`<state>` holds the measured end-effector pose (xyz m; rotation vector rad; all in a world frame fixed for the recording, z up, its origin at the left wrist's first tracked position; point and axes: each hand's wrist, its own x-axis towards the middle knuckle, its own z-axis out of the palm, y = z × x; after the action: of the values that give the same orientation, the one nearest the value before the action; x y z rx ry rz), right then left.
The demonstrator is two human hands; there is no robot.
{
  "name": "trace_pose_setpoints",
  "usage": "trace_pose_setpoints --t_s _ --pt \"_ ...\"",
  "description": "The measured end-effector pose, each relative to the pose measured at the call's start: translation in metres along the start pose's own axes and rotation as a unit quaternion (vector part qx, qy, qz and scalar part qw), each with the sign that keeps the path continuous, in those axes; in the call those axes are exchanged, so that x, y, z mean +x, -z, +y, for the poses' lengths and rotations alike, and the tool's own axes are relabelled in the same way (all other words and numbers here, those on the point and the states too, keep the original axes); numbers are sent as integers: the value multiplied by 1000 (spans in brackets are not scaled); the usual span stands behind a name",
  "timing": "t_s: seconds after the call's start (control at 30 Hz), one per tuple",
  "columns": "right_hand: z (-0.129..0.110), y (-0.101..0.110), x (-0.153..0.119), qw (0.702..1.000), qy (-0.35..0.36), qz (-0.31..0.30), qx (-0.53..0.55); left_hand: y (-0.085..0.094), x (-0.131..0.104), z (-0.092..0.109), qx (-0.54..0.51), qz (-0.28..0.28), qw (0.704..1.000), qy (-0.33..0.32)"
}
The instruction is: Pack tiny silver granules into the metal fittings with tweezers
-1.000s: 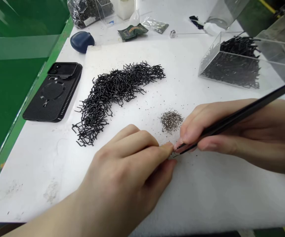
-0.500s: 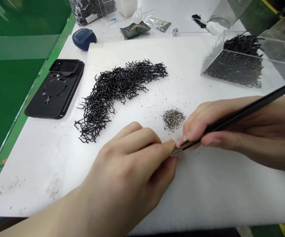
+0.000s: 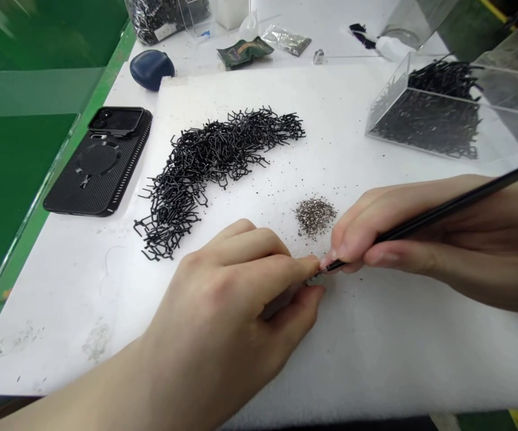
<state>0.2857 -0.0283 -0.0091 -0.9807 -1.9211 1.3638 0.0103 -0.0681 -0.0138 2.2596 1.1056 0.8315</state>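
Note:
My right hand is closed around a pair of black tweezers, whose arms are pressed together. Their tips point left and meet the fingertips of my left hand. That hand is curled in a pinch on something small that I cannot make out; a bit of it glints between finger and thumb. Just beyond the fingertips is a pile of tiny shiny metal pieces on the white foam sheet. Farther back and left, a long curved heap of bent black wire-like pieces covers part of the sheet.
A black phone and a dark blue rounded object are at the left. At the right stands a clear box of black strips. Along the back are a green packet, a clear bag and a stuffed plastic bag.
The tweezers' arms have come together; a gap showed between them before. My left fingers have shifted slightly, and a little more of the small item shows. The heaps stay put.

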Motion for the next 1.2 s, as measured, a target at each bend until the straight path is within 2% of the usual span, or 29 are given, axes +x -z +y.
trace_pose_setpoints --t_s 0.33,0.63,0.87,1.0,1.2 --pt "3 -3 -3 1000 0 23 -3 0 1 0 -6 6 1000 1" --pt "0 1 0 1000 -5 -2 22 1 4 2 -2 0 1000 9" --pt "4 0 -2 1000 -1 25 -10 2 1 -1 -5 9 1000 0" --pt "4 2 -4 1000 -7 -4 -4 1 3 0 0 -5 1000 12" --pt "5 3 -4 1000 4 5 -25 1 3 1 5 -2 1000 13"
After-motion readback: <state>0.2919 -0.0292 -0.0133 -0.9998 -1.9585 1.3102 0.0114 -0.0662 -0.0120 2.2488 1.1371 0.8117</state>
